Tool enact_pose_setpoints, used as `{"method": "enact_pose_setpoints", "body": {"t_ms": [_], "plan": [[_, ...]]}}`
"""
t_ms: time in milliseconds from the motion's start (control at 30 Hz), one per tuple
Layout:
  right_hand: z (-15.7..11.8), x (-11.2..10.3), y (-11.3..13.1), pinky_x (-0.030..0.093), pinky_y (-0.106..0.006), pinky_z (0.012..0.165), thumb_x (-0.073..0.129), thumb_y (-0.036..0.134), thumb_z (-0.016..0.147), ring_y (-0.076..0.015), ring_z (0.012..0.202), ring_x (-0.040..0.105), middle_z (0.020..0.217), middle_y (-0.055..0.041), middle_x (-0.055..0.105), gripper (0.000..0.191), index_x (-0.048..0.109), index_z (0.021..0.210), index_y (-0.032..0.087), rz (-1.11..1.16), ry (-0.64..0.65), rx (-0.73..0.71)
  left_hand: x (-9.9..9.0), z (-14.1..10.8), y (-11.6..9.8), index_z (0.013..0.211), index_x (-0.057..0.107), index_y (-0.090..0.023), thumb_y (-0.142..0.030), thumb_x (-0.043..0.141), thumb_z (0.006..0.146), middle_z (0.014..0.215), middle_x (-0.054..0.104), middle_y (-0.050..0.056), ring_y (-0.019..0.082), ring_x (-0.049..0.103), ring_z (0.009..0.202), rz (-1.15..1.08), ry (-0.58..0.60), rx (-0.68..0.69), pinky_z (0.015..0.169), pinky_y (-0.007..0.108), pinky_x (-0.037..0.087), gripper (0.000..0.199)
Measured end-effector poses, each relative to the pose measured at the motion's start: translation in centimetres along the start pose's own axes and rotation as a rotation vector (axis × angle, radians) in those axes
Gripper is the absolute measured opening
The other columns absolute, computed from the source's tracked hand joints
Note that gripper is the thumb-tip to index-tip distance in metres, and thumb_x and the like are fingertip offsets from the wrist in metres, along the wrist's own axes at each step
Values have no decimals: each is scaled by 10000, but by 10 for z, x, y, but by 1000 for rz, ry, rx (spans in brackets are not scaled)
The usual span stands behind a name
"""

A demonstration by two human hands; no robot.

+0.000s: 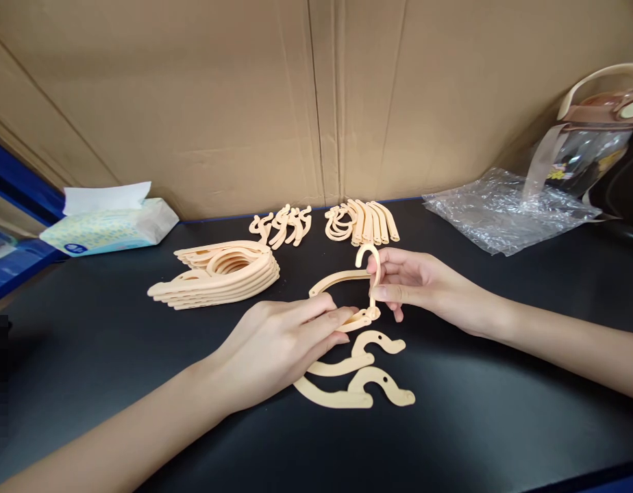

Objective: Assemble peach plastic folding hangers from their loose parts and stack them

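My right hand (416,284) pinches a beige plastic hook (374,263) between thumb and fingers, holding it upright. At its lower end the hook meets a curved beige arm piece (358,320), which the fingers of my left hand (290,335) grip; its far part is hidden under them. Behind, a second curved arm (337,277) reaches left from near the right hand's fingers. In front of my hands, two flat hook pieces (381,383) and two curved arms (329,395) lie on the black table, partly overlapping.
Stacked beige hangers (224,277) lie at the left. Behind are small hook pieces (290,226) and a row of curved arms (373,222). A tissue pack (111,226) stands back left; clear plastic wrap (506,209) and a bottle (588,154) are at the right, before a cardboard wall (218,103).
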State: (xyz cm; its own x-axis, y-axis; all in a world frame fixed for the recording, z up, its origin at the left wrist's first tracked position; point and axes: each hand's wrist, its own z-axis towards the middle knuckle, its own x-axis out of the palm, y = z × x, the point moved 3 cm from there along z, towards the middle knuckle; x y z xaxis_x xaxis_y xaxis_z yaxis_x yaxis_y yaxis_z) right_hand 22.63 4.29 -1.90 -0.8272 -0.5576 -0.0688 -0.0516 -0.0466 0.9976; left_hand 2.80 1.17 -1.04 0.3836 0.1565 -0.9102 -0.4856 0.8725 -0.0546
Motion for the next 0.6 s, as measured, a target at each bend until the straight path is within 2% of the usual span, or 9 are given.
{"method": "enact_pose_setpoints", "body": {"t_ms": [400, 600], "plan": [[0, 3, 1, 497, -219, 545, 670, 337, 822, -109, 688, 524, 759, 25, 524, 233, 490, 887, 204, -27, -51, -28, -1, 1, -4, 1145, 596, -166, -271, 417, 988, 837, 658, -11, 66, 595, 577, 101, -8, 29, 493, 180, 431, 259], [0, 2, 2, 515, -256, 668, 670, 322, 823, -112, 733, 557, 810, 16, 552, 224, 484, 860, 202, -46, -49, -35, 0, -1, -5, 1151, 600, -165, -266, 453, 971, 817, 660, -22, 91, 613, 557, 172, -1, 29, 486, 212, 446, 253]]}}
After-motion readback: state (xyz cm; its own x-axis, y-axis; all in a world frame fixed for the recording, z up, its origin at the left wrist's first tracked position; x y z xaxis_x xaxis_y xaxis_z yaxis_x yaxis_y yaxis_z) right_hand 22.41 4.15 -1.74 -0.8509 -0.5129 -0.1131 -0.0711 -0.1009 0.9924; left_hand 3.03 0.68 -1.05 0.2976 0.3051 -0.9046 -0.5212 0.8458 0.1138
